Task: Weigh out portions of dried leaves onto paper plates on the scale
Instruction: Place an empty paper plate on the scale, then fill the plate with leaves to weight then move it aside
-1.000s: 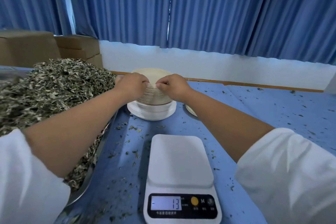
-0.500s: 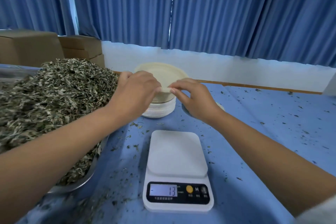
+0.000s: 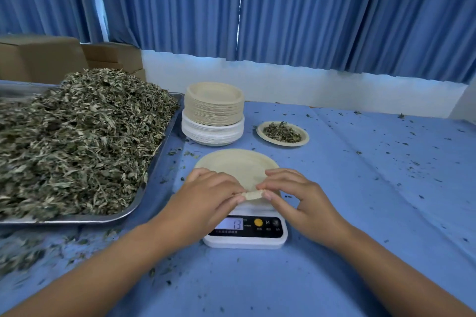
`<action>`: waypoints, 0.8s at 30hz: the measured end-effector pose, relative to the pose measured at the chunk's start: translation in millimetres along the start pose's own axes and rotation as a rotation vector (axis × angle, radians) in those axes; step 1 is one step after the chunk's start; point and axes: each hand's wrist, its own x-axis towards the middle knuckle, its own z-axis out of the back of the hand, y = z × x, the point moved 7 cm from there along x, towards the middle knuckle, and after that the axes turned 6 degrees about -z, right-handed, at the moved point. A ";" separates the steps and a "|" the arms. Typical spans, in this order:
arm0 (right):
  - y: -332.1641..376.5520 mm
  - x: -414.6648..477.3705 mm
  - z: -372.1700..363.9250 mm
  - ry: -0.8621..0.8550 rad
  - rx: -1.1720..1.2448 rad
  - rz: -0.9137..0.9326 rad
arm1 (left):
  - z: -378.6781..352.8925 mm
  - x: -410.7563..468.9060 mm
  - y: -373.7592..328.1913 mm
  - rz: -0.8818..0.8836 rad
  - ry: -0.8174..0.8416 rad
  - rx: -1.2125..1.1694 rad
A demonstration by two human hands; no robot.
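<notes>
Blue table (image 3: 360,188), plate rim (image 3: 253,195) between fingers (image 3: 273,185)

The scale (image 3: 244,238) is the only thing here with writing on it. Its lit display (image 3: 231,224) shows the number 13. Just right of that sits an orange button (image 3: 258,222), and beside it a button marked M (image 3: 267,222). The small print under the display and buttons is too fine to read
</notes>
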 end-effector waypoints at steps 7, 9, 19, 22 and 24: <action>-7.2 -4.5 4.1 -0.029 0.064 -0.019 | -2.4 -9.3 0.4 -0.078 -0.112 -0.169; -10.6 -4.2 5.0 -0.030 0.073 -0.035 | 4.6 -10.5 5.8 0.006 -0.226 -0.262; -15.5 -4.5 4.7 -0.056 -0.016 -0.066 | 2.4 -27.9 53.7 0.496 -0.364 -0.272; -15.8 -4.9 6.0 -0.060 -0.019 -0.081 | 0.0 -27.0 53.4 0.500 -0.370 -0.289; -14.9 -4.4 7.7 -0.084 -0.019 -0.079 | 0.8 -28.6 55.1 0.530 -0.400 -0.340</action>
